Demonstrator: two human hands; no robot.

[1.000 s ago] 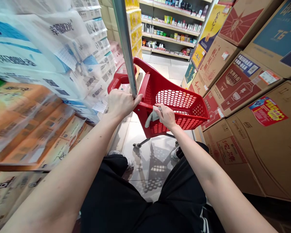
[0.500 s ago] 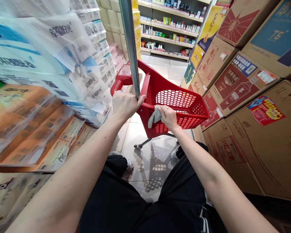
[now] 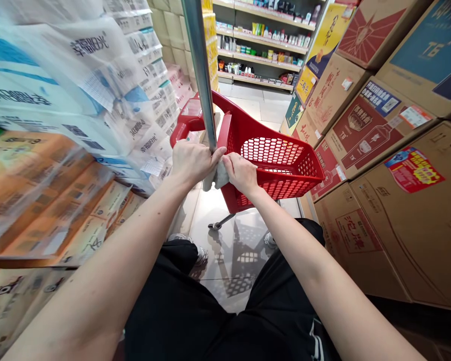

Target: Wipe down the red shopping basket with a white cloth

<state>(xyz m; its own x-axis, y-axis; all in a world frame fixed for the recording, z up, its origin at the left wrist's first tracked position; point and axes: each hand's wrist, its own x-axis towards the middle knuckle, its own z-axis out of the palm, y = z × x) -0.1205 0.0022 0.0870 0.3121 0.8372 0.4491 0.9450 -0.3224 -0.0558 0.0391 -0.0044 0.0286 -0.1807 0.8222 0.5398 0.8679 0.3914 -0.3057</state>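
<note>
A red shopping cart with a perforated plastic basket stands on the tiles in front of me. My left hand is closed around the cart's rim at its near left corner, beside the upright metal pole. Its fingertips are hidden. A grey cloth is pinched in my right hand, pressed over the basket's near rim right beside the left thumb. Part of the cloth hangs down below both hands. The cart's red handle juts out beyond my left hand.
Plastic-wrapped paper packs are stacked high on the left, with orange packs lower down. Cardboard boxes form a wall close on the right. Shelves with bottles stand across the aisle's far end. One cart caster sits near my feet.
My right hand has slid left along the basket's near rim with the cloth, from the basket's side to beside my left hand. The left hand and the cart have hardly moved.
</note>
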